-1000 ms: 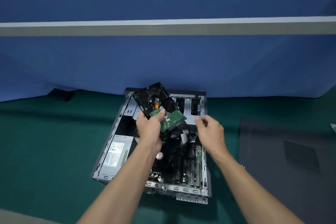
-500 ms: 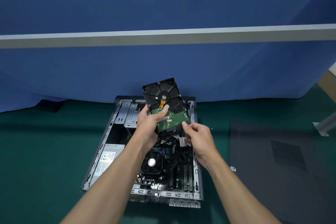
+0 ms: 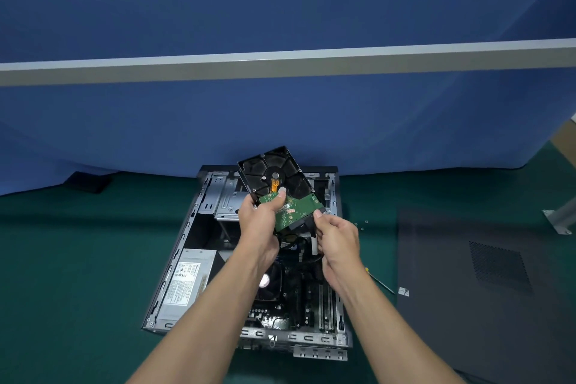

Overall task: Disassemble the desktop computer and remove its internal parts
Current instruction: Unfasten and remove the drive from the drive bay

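Gripping the hard drive point(image 3: 274, 173), the left hand point(image 3: 260, 223) curls fingers round its edge, thumb on top; the right hand point(image 3: 338, 241) pinches the black plug point(image 3: 304, 224) just beside those fingers.

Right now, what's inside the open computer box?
Inside the computer case sit a grey power supply on the left, a round fan and the dark motherboard. The lifted hard drive and both forearms hide the middle.

Workshop w/ green mat point(image 3: 78, 259), blue divider point(image 3: 280, 121)
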